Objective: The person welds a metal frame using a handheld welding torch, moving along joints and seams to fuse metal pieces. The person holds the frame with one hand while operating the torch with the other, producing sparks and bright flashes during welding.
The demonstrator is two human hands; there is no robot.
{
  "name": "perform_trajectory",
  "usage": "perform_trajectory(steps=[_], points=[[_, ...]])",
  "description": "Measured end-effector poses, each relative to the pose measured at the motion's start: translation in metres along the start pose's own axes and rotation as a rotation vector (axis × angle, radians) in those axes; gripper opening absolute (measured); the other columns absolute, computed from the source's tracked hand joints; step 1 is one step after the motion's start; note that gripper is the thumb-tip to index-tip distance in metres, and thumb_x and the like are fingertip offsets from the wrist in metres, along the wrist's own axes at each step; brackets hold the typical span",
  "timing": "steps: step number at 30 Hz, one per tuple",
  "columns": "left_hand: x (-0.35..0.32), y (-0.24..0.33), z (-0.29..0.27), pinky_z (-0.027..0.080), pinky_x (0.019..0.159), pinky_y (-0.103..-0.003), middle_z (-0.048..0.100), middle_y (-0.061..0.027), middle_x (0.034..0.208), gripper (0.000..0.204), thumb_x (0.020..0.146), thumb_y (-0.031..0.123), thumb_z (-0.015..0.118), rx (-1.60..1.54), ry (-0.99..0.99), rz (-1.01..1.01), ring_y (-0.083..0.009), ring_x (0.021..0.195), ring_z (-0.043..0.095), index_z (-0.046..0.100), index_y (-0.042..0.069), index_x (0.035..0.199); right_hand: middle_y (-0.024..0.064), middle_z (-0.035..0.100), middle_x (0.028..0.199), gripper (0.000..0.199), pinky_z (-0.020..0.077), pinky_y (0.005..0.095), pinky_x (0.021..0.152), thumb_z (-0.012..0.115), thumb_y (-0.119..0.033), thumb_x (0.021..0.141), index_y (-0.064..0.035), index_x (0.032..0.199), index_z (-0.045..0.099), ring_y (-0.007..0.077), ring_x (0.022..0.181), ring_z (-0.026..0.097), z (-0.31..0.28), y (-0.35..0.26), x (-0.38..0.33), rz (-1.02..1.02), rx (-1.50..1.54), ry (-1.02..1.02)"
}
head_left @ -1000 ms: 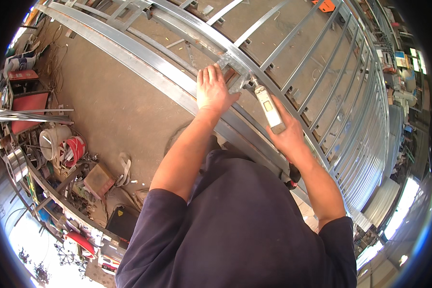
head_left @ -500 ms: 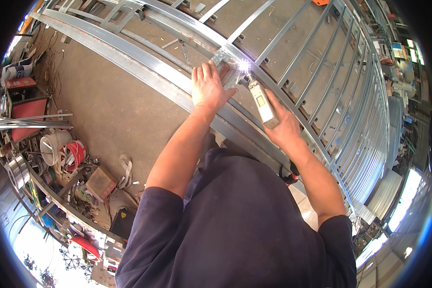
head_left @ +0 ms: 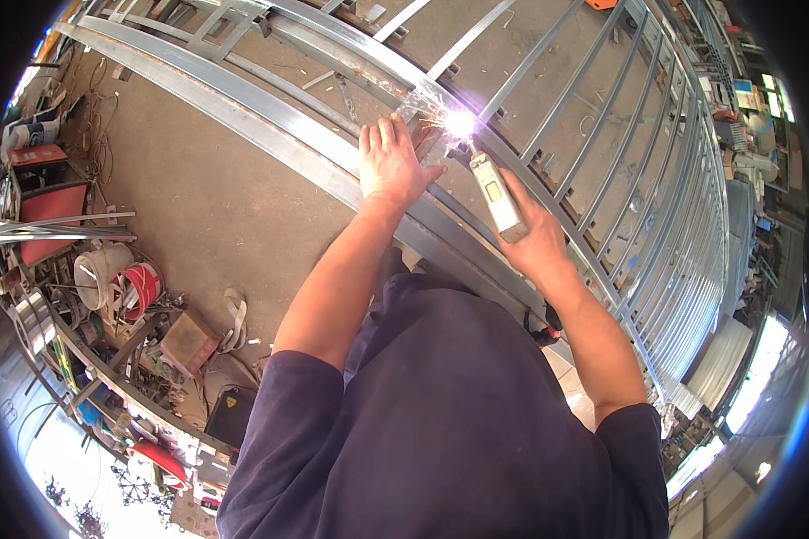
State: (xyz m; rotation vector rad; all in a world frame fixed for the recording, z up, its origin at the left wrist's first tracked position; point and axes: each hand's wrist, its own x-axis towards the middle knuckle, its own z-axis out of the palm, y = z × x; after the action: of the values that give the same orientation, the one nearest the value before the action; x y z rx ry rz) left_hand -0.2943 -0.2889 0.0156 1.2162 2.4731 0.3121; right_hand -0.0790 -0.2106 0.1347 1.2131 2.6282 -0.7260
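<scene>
My right hand (head_left: 537, 235) is wrapped around a boxy, pale welding gun (head_left: 500, 199). Its tip meets a steel frame, where a white-violet weld spark (head_left: 460, 124) glares and throws short sparks leftward. The glare hides the joint itself. Close by on the left, my left hand (head_left: 392, 166) lies on the steel frame (head_left: 243, 101) with fingers stretched out and thumb apart, holding nothing. Past the spark runs a long barred steel panel (head_left: 548, 121) with many parallel bars.
To the left stand a red-and-black machine (head_left: 54, 211), a white bucket (head_left: 101, 274), a red bucket (head_left: 139, 289) and a cardboard box (head_left: 189, 343). Long thin metal strips (head_left: 63, 230) jut out there. Stacked metal stock (head_left: 724, 364) lies at the right.
The spark has grown larger and brighter, with more sparks flying. My right hand and the welding gun have shifted very slightly right and toward me; my left hand stays put.
</scene>
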Motion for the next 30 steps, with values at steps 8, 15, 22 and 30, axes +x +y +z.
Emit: perform_trajectory(steps=[8, 15, 22, 30], points=[[-0.001, 0.000, 0.004, 0.020, 0.134, -0.049, 0.047, -0.0239, 0.160, 0.122, 0.083, 0.070, 0.078, -0.011, 0.030, 0.002, -0.0360, 0.154, 0.040, 0.032, -0.007, 0.165, 0.0188, 0.073, 0.135, 0.095, 0.0573, 0.0483, 0.106, 0.082, -0.009, 0.085, -0.0320, 0.167, 0.039, 0.0446, 0.123, 0.069, -0.003, 0.001, -0.002, 0.025, 0.000, -0.017], [-0.001, 0.001, 0.004, 0.020, 0.134, -0.049, 0.047, -0.0232, 0.159, 0.123, 0.082, 0.071, 0.078, 0.003, 0.038, 0.002, -0.0355, 0.154, 0.040, 0.032, -0.007, 0.165, 0.0185, 0.072, 0.137, 0.093, 0.0567, 0.0486, 0.107, 0.080, -0.010, 0.086, -0.0311, 0.166, 0.039, 0.0442, 0.125, 0.068, -0.008, 0.002, -0.005, 0.026, 0.014, -0.022], [-0.001, 0.002, 0.006, 0.015, 0.135, -0.051, 0.044, -0.0237, 0.161, 0.126, 0.081, 0.074, 0.078, 0.011, 0.015, -0.024, -0.0387, 0.157, 0.034, 0.029, -0.005, 0.167, 0.0217, 0.072, 0.136, 0.087, 0.0523, 0.0450, 0.111, 0.075, -0.011, 0.087, -0.0280, 0.167, 0.043, 0.0412, 0.126, 0.069, -0.026, 0.019, -0.022, -0.044, 0.307, -0.019], [-0.051, -0.055, 0.031, 0.037, 0.124, -0.057, 0.037, -0.0330, 0.164, 0.099, 0.091, 0.043, 0.083, -0.190, 0.674, -0.439, -0.0460, 0.152, 0.040, 0.035, -0.007, 0.162, 0.0044, 0.074, 0.109, 0.075, 0.0539, 0.0344, 0.098, 0.074, -0.019, 0.083, -0.0138, 0.156, 0.057, 0.0161, 0.102, 0.066, -0.112, 0.027, -0.031, 0.177, 0.541, -0.337]])
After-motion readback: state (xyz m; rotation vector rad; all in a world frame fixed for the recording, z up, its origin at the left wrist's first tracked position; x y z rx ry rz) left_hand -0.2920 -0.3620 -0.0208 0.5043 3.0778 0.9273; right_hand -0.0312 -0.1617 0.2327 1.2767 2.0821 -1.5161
